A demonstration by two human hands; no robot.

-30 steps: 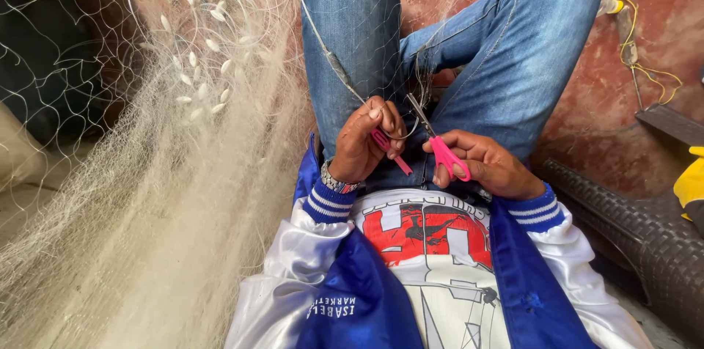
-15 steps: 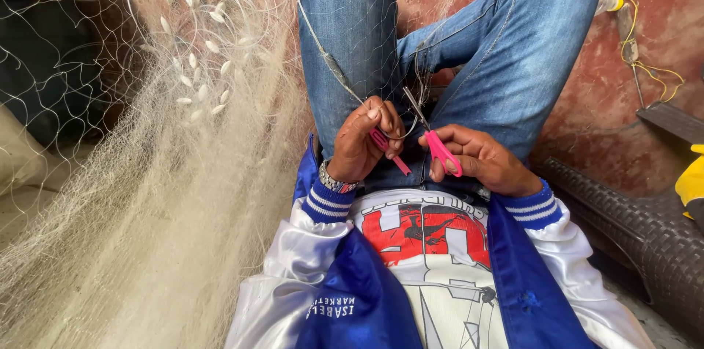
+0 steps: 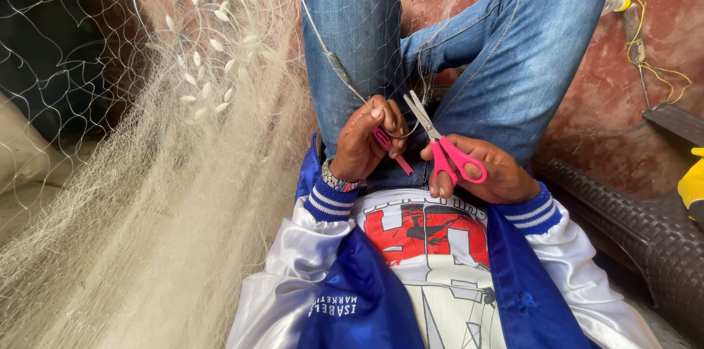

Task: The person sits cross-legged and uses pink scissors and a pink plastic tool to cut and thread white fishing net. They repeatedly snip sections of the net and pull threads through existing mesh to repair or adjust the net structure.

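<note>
The right hand [image 3: 488,173] grips pink scissors [image 3: 440,145] in the lap, blades a little apart. Just beside it, the left hand [image 3: 367,140] pinches a pink tool [image 3: 392,151] and net line [image 3: 334,63]. Farther left, a pale fishing net [image 3: 147,202] lies heaped.

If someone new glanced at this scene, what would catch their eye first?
Probably the pink-handled scissors in the right hand, blades open at centre, close to the left hand, which pinches a pink netting needle and line. Next, the pale fishing net heaped across the left side, its white floats clustered near the top.
</note>
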